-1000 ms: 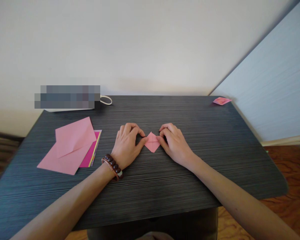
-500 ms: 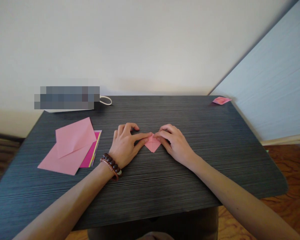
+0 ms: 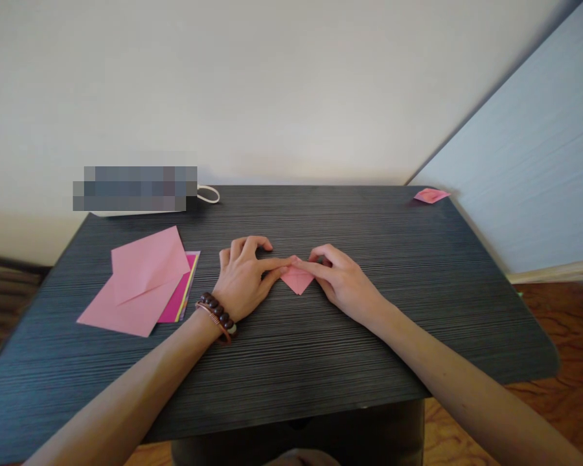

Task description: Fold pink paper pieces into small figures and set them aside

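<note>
Forefingers now met over folded pink paper (image 3: pixel 297 279), pinned under left hand (image 3: pixel 245 278), right hand (image 3: pixel 342 281).

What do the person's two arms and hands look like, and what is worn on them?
Both forearms are bare, with no sleeves in view. The left hand has a bracelet at the wrist, made of dark brown round beads with one pale bead, and a thin reddish band beside it. The right hand shows no bracelet, watch or ring. No gloves on either hand.
</note>
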`<state>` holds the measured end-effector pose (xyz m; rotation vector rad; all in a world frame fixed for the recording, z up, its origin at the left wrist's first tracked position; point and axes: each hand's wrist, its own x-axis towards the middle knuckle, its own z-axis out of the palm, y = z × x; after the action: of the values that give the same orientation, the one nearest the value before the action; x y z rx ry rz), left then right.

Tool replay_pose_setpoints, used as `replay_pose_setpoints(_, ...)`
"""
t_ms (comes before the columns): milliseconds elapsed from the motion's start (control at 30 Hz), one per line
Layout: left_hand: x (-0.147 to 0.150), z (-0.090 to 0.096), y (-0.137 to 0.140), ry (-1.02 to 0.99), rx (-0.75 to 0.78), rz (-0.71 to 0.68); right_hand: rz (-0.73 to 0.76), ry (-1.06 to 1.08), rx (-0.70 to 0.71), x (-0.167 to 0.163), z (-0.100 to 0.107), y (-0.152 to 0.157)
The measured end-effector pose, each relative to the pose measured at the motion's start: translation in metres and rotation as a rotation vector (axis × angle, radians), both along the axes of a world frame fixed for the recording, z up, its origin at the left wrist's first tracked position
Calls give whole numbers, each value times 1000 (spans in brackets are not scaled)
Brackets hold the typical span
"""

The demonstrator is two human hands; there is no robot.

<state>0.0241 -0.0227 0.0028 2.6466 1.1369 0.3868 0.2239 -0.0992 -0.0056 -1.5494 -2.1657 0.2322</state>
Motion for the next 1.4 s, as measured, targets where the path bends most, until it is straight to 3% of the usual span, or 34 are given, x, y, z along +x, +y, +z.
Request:
replay_pose_setpoints(333,-1,1,1,8,11,-44,14,-134,48,0,-1,0)
replay_pose_setpoints(1200,-5,0,7,-26,57,-187,73,72,-6,10,4,-1)
replay_pose_setpoints(1400,-6,2,8,-14,50,-191,97,24,8,10,7,-1)
